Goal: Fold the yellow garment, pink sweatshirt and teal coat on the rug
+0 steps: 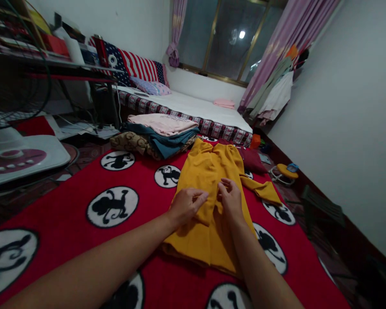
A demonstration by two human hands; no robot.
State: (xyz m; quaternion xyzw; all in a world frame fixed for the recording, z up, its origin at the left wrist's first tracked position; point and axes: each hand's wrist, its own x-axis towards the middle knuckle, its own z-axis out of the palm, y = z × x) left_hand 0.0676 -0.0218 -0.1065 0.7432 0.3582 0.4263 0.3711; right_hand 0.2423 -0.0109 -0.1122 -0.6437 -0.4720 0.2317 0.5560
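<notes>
A mustard-yellow garment (209,171) lies spread lengthwise on a red blanket (67,214) printed with black-and-white monkey discs. My left hand (187,204) is closed, pinching a fold of the yellow cloth near its middle. Right beside it, my right hand (230,198) also pinches the cloth with curled fingers. A sleeve of the garment trails off to the right.
A stack of folded clothes (157,133) sits at the blanket's far edge. Behind it is a low mattress (193,107) with pillows. A white fan base (16,156) and a cluttered shelf stand at left. A small yellow stool (286,172) and dark chair are at right.
</notes>
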